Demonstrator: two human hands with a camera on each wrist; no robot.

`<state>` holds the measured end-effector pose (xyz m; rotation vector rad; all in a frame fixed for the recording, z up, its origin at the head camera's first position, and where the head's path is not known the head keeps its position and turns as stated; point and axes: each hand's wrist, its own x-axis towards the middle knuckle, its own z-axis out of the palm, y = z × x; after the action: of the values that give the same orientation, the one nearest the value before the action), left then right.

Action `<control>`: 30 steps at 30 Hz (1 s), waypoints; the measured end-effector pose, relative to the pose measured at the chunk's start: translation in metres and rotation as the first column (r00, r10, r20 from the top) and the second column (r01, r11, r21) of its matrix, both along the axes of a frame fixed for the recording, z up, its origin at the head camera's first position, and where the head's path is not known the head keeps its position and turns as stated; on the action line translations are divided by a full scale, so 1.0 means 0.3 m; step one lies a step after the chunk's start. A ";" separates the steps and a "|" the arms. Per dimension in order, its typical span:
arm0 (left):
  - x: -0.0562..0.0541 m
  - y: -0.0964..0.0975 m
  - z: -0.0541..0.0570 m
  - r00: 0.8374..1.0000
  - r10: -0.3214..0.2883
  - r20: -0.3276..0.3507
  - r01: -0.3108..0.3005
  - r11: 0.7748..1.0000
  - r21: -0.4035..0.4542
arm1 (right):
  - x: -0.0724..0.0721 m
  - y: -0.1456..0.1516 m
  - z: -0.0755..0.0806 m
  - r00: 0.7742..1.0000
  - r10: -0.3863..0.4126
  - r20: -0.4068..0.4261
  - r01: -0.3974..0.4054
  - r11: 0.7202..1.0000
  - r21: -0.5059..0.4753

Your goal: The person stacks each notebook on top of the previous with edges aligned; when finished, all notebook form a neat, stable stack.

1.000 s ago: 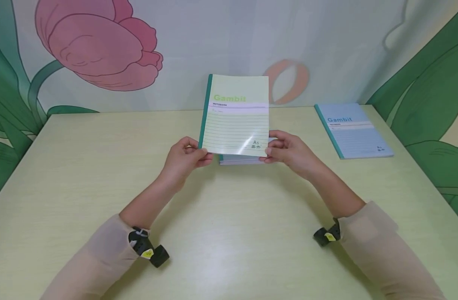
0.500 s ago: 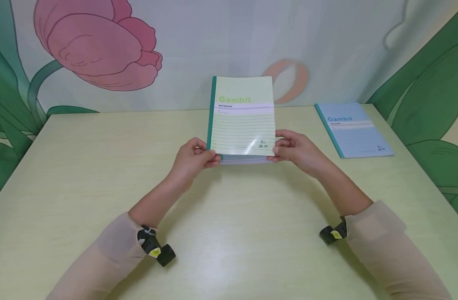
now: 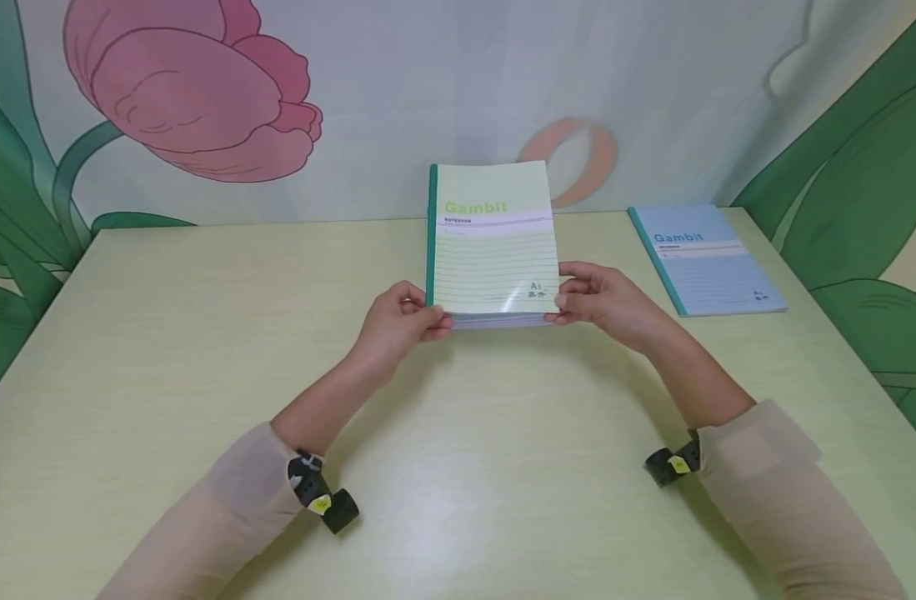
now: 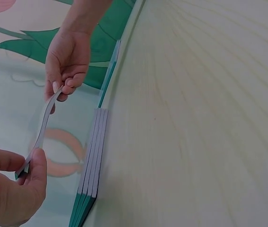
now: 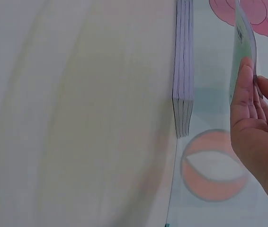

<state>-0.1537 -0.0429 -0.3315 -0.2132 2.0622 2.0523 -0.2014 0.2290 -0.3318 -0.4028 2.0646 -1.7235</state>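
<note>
A pale green notebook (image 3: 495, 260) with a dark green spine is held over a stack of notebooks (image 4: 92, 156). The left hand (image 3: 399, 327) pinches its near left corner by the spine, thumb on top. At the near right corner, the right hand (image 3: 613, 307) pinches the notebook between thumb and fingers. Both wrist views show a gap between this notebook and the stack, and the left one shows it bending slightly. In the head view only the stack's near edge (image 3: 503, 321) shows; the held notebook hides the rest.
A single blue notebook (image 3: 708, 262) lies flat at the table's back right. The pale wooden table (image 3: 458, 467) meets a wall covering (image 3: 382, 100) printed with flowers and leaves. Small black cameras (image 3: 341, 510) are strapped at both sleeve cuffs.
Both hands have carried the green notebook to the right and lowered its far edge, bringing it more squarely over the stack. The blue notebook has stayed put.
</note>
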 end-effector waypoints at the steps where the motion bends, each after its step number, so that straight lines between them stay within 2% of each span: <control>1: -0.001 0.002 -0.002 1.000 0.000 -0.001 0.000 1.000 0.005 | -0.003 0.003 -0.001 1.000 0.001 0.006 -0.001 1.000 0.005; 9: -0.004 0.017 -0.020 1.000 -0.017 -0.007 0.017 1.000 0.026 | -0.025 0.021 -0.007 0.998 0.020 0.061 -0.020 1.000 0.002; 20: -0.013 0.028 -0.024 0.997 -0.022 0.070 0.023 1.000 -0.014 | -0.050 0.030 -0.018 0.997 0.029 0.078 -0.032 0.999 0.044; 30: -0.025 0.028 -0.036 0.995 -0.018 0.097 0.017 1.000 0.005 | -0.063 0.021 -0.021 0.996 0.016 0.093 -0.021 0.998 0.056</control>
<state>-0.1613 -0.0344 -0.3424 -0.2873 1.9947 1.9947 -0.2204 0.2354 -0.3382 -0.3178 2.0320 -1.6375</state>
